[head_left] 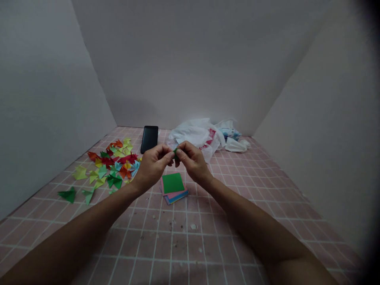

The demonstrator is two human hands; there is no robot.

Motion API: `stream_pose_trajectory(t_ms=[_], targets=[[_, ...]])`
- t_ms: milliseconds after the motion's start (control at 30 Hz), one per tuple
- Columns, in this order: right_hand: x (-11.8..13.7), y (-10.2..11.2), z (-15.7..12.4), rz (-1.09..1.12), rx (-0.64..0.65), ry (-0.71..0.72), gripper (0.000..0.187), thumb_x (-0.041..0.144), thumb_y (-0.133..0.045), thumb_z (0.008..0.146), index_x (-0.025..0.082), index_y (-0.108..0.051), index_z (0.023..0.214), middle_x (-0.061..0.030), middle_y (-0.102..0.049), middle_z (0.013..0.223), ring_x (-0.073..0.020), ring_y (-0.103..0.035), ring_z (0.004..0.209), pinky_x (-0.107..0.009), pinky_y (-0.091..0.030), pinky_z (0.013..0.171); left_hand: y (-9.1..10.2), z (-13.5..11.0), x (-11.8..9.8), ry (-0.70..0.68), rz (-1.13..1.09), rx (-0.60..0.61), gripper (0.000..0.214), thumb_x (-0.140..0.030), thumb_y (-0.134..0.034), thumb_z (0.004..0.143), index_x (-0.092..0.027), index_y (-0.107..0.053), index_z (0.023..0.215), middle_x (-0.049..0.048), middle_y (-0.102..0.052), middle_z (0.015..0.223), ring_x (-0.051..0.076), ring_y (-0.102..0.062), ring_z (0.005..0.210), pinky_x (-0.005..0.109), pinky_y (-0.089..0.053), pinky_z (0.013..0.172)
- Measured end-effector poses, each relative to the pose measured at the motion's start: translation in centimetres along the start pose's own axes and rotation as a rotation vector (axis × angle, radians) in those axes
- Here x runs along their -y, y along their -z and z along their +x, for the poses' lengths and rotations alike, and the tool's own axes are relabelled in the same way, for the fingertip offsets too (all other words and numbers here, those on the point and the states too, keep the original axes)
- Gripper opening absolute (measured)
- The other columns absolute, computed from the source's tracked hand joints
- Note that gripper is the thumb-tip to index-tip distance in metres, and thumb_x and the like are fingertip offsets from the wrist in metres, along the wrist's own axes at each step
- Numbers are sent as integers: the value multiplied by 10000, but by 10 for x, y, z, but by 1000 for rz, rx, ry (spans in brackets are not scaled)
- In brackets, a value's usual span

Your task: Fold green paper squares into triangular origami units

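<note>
My left hand (154,164) and my right hand (192,160) meet in the middle of the view, above the tiled surface. Between their thumbs and fingers they pinch a small piece of folded green paper (175,153), mostly hidden by the fingertips. Just below the hands lies a stack of square coloured paper (173,184), with a green sheet on top and pink and blue ones under it. To the left of my left hand is a spread of folded paper pieces (114,181) in red, orange, yellow, green and light blue.
A black phone (149,139) lies flat at the back, left of centre. Behind my hands a crumpled white plastic bag (192,132) with red print rests near the wall, beside a white and blue soft packet (233,134). Walls (44,99) close in the pink tiled surface (184,245).
</note>
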State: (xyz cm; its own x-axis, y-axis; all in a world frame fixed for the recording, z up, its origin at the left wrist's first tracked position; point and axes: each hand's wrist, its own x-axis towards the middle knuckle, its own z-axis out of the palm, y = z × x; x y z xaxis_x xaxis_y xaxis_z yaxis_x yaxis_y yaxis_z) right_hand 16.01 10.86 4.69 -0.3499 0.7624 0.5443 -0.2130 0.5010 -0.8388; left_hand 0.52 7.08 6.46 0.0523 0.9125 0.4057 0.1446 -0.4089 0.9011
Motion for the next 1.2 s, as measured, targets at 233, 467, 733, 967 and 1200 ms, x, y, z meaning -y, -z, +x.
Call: stream_pose_trajectory(t_ms=[233, 467, 733, 967, 1200], targets=[[8, 6, -2, -276, -18, 41, 315, 375, -584, 981, 199, -536, 724, 39, -535, 575, -103, -482, 526, -249, -377, 531, 1, -1, 2, -28, 149, 136, 240, -356, -591, 917, -179, -631, 760, -5, -615, 631, 132, -582, 569, 259, -459, 564], [3, 2, -2, -134, -37, -36, 488, 607, -518, 993, 214, -490, 704, 48, -530, 549, -93, -510, 462, -236, -384, 474, 1, -1, 4, -119, 256, 101, 235, -325, -561, 930, -199, -575, 732, -28, -550, 592, 125, -500, 524, 262, -374, 525], [2, 5, 0, -153, 28, -98, 525, 649, -616, 915, 201, -518, 660, 54, -523, 518, -72, -471, 416, -209, -356, 411, 2, 2, 9, -215, 332, 149, 173, -262, -522, 938, -205, -539, 775, -36, -500, 616, 134, -459, 574, 273, -359, 571], [-8, 2, 0, 133, 90, -228, 488, 649, -610, 914, 199, -531, 743, 53, -580, 579, -86, -550, 423, -210, -444, 408, -1, -2, 14, -142, 286, 15, 217, -290, -513, 962, -215, -509, 758, -35, -498, 617, 132, -458, 561, 278, -351, 550], [-4, 4, 0, -149, 78, -63, 376, 474, -646, 945, 206, -513, 718, 51, -533, 604, -78, -507, 482, -208, -415, 443, 0, -1, 18, -71, 121, 13, 252, -385, -584, 973, -214, -556, 789, -38, -529, 601, 122, -497, 535, 261, -376, 540]])
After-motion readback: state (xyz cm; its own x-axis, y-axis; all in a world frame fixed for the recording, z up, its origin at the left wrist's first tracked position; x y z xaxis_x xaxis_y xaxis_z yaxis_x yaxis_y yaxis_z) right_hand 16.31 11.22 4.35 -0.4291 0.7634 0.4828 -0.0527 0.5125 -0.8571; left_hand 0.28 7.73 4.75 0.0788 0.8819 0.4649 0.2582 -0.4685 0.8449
